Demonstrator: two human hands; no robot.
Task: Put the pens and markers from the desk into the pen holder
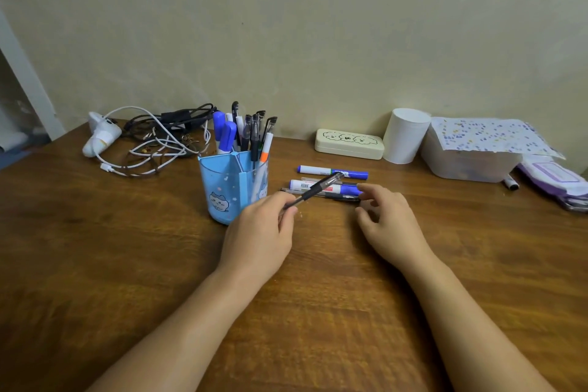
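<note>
A blue plastic pen holder (219, 188) with a cat print stands on the wooden desk, with several pens and markers upright in it. My left hand (261, 232) is just right of the holder, holding a clear black-ink pen (318, 188) that points up and to the right. On the desk behind lie a blue-capped white marker (321, 170), a second marker (324, 186) and thin pens (334, 197). My right hand (386, 219) hovers over their right ends with fingers apart, holding nothing.
Tangled cables (152, 140) and a white device (100, 137) lie at the back left. A cream case (348, 143), a white cup (404, 135), a covered plastic box (471, 153) and purple packets (553, 178) line the back right. A small marker (510, 183) lies near the box.
</note>
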